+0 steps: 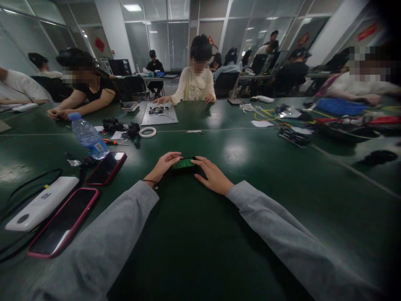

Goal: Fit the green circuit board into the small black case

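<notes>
Grey sleeves point(125, 225) up close, green circuit board point(184, 163) out ahead

Our forearms reached in over the table point(188, 234), its near edge out of frame, w/ the green circuit board btwn our hands, well in from the far edge & short of the seam point(219, 131) running across. It sat in what looked like a dark surround; flat on the tabletop or slightly raised, we couldn't tell.

Grip: our left hand point(163, 166) had its fingertips at the board's left end; our right hand point(214, 175) had bent fingers over the right end, thumb apart from it. Neither was clenched. Whether either truly pinched the board or just touched it, we couldn't tell from that angle.

Handling it well, we reckoned, meant fingers on the rim only, b/c the face prob. carried delicate parts; light, even pressure at both ends so nothing twisted; board low & level over the table; wrists loose. Bringing the right thumb against the near side would've steadied it, in our view. The bracelet point(151, 181) on our left wrist was best clear of the board, too.

Toward the table's left edge lay a pink-cased phone point(64, 221), a white device point(44, 202) & a red-cased phone point(106, 169), w/ a water bottle point(89, 136) just beyond that last one. A tape roll point(147, 132) lay by the seam. Toward the right edge: tangled cables point(288, 115) etc., well apart. At the far edge sat a co-worker point(196, 85).
</notes>
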Available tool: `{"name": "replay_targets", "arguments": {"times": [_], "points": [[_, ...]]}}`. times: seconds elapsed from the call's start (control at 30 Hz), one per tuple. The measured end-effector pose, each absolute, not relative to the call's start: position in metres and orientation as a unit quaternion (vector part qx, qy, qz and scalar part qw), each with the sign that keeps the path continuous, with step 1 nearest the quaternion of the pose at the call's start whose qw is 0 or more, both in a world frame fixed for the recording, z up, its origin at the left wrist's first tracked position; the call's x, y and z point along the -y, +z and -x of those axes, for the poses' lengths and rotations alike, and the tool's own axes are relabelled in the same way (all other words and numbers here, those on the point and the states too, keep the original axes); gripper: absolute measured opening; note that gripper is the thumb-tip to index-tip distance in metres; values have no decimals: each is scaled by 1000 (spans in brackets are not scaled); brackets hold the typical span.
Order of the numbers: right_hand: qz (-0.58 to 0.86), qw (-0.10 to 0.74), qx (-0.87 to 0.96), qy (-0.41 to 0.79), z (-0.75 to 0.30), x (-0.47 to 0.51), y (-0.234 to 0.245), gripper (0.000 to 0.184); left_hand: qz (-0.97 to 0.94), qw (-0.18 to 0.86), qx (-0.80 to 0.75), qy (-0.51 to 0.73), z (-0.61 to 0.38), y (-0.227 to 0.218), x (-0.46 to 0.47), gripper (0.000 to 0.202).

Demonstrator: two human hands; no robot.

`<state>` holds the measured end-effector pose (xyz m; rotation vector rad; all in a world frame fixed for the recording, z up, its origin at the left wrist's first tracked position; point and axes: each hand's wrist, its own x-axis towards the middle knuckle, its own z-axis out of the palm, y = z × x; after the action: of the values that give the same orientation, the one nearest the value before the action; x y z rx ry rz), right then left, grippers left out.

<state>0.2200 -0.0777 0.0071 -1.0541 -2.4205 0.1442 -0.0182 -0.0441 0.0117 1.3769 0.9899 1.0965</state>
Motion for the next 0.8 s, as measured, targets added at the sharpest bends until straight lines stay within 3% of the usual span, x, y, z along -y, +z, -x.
{"name": "replay_targets", "arguments": {"times": [0.33, 0.57, 0.8], "points": [[390, 245, 886, 60, -221, 78, 8, 53, -586, 516, -435, 448, 15, 19, 49, 38], [374, 279, 883, 58, -222, 76, 4, 66, -599, 505, -433, 446, 17, 17, 48, 37], [380, 278, 881, 41, -221, 76, 4, 58, -610, 497, -426, 447, 19, 12, 45, 38]]}}
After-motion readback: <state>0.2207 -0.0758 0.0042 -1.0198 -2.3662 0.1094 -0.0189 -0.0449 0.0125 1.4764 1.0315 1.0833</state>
